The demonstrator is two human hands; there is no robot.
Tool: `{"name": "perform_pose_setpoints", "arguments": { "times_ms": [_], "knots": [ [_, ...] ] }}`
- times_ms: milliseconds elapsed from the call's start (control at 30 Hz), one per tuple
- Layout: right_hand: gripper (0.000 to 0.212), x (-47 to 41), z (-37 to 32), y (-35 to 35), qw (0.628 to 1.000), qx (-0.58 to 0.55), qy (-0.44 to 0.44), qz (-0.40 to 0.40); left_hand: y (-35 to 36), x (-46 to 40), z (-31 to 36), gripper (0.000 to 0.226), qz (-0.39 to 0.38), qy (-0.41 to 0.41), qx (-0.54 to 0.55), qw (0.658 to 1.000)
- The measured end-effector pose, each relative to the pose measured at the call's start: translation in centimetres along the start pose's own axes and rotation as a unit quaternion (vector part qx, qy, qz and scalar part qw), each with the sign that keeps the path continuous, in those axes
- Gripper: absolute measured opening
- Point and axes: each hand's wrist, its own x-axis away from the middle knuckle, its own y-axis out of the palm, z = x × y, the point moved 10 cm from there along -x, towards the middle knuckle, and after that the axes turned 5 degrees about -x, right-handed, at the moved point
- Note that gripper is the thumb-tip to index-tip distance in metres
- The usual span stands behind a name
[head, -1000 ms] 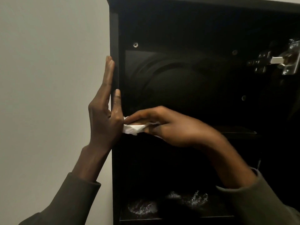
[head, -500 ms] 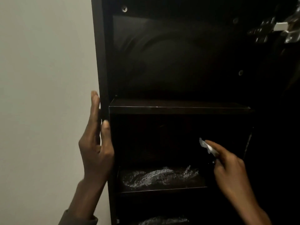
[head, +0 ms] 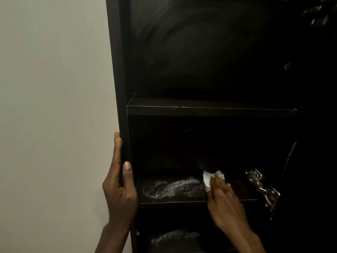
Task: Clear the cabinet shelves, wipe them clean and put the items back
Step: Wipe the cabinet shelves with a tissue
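Note:
A dark cabinet stands open against a pale wall. Its upper shelf is bare. The middle shelf carries a white foamy streak on its left half. My right hand presses a white tissue onto this shelf with straight fingers, just right of the foam. My left hand rests on the cabinet's left side panel, fingers straight along the outside and thumb on the front edge. A lower shelf shows more foam.
A metal door hinge sits on the right side at the middle shelf's level, close to my right hand. Another hinge shows dimly at top right. The pale wall fills the left.
My right hand has dropped from the upper shelf edge to the middle shelf and set the tissue down on it. My left hand has slid down the side panel. The view has tilted down.

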Motion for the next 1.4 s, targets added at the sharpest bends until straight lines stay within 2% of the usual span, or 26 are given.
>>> {"name": "perform_pose_setpoints", "arguments": {
  "times_ms": [267, 333, 400, 467, 533, 567, 633, 667, 733, 800, 867, 967, 1200, 1400],
  "knots": [
    [0.061, 2.3, -14.1, 7.7, 0.977, -0.021, -0.207, -0.034, 0.0, 0.1, -0.1, 0.052, 0.002, -0.005, -0.009, 1.000],
    [0.068, 2.8, -16.4, 9.7, 0.967, -0.021, -0.247, -0.059, -0.2, 0.2, -0.3, 0.052, 0.004, -0.006, -0.011, 1.000],
    [0.066, 2.7, -17.0, 9.9, 0.962, -0.019, -0.263, -0.068, -0.1, 0.2, -0.1, 0.052, 0.003, -0.004, -0.013, 1.000],
    [0.056, 2.2, -16.2, 8.4, 0.959, -0.099, -0.257, -0.073, 0.0, 0.1, 0.2, 0.052, 0.004, 0.000, -0.012, 1.000],
    [0.045, 1.9, -14.6, 5.8, 0.938, -0.251, -0.216, -0.099, 0.0, 0.1, 0.4, 0.051, 0.003, 0.008, -0.009, 1.000],
    [0.042, 1.3, -13.3, 3.9, 0.916, -0.342, -0.191, -0.084, 0.0, 0.1, 0.4, 0.051, 0.001, 0.011, -0.009, 1.000],
    [0.036, 0.0, -8.6, -0.7, 0.884, -0.452, -0.117, 0.028, -0.1, 0.1, 0.2, 0.051, 0.000, 0.011, -0.009, 1.000],
    [0.033, -0.2, -5.9, -2.9, 0.887, -0.442, -0.088, 0.098, -0.2, 0.1, 0.1, 0.051, 0.002, 0.010, -0.008, 1.000],
    [0.034, -0.1, -1.4, -6.5, 0.925, -0.308, -0.047, 0.216, -0.2, 0.1, 0.1, 0.051, 0.005, 0.004, -0.006, 1.000],
    [0.051, -0.2, 0.7, -8.1, 0.955, -0.143, -0.041, 0.255, -0.2, 0.1, 0.0, 0.050, 0.011, 0.000, -0.004, 1.000],
    [0.059, -0.9, 1.9, -7.1, 0.979, -0.053, -0.029, 0.195, -0.2, 0.3, -0.1, 0.050, 0.015, -0.002, 0.001, 1.000],
    [0.058, -1.8, 3.3, -5.1, 0.991, -0.016, -0.005, 0.132, -0.1, 0.4, -0.3, 0.050, 0.011, -0.007, -0.001, 1.000],
    [0.053, -2.4, 0.7, -2.3, 0.996, 0.040, -0.004, 0.085, -0.1, 0.2, -0.1, 0.050, 0.004, -0.006, -0.005, 1.000],
    [0.062, 0.8, -10.1, 4.2, 0.985, -0.060, -0.160, -0.027, 0.0, 0.3, -0.1, 0.052, 0.010, -0.011, 0.007, 1.000]
  ]
}}
